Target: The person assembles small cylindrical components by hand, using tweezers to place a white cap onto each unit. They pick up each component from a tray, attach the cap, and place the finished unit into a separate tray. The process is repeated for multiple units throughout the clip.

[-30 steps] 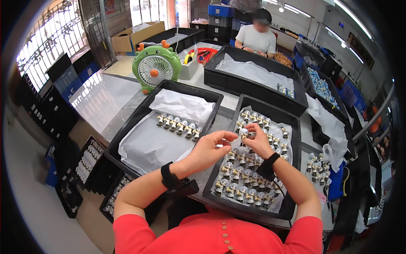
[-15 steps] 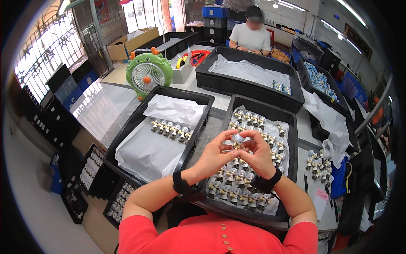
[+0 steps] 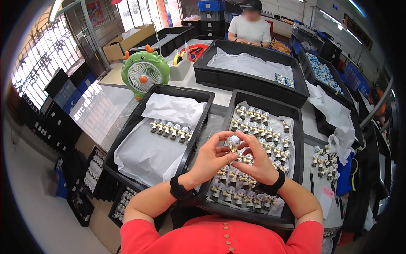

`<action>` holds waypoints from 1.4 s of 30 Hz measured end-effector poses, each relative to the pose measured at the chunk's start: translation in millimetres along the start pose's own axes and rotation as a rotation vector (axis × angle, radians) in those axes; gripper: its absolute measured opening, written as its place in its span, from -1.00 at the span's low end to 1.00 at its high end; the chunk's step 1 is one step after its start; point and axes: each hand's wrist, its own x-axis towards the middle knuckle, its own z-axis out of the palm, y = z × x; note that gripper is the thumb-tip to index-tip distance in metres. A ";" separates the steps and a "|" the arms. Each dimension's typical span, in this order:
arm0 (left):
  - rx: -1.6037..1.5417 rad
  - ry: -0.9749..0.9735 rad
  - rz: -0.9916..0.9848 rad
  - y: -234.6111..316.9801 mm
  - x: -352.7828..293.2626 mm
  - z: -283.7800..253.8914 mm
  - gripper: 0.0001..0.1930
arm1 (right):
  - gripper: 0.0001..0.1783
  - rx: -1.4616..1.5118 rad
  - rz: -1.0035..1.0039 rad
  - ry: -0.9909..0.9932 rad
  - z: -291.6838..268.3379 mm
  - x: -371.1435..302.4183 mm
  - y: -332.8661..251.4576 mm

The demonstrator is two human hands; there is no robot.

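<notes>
Over the right-hand black tray, a small figurine with a pale round head is between my two hands. My left hand is closed around its left side, index finger by the head and thumb below. Curved and apart, the fingers of my right hand have their tips beside the head, and its thumb stands off lower down. Both hands hide part of the figurine's body. Rows of similar white, gold and dark figurines lie in the tray beneath, on white paper.
To the left, another paper-lined black tray holds one row of figurines. A green fan stands behind it. More figurines and a pen lie at right. Across the table, a person sits behind a large black tray.
My thumbs have moved apart, and my right hand's grasp looks looser around the figurine. The figurine has shifted slightly left and down. The whole view has tilted a little.
</notes>
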 end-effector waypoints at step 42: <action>-0.538 -0.063 -0.289 -11.1 3.8 -12.1 -0.62 | -0.23 0.273 0.223 -0.024 0.4 -1.2 17.6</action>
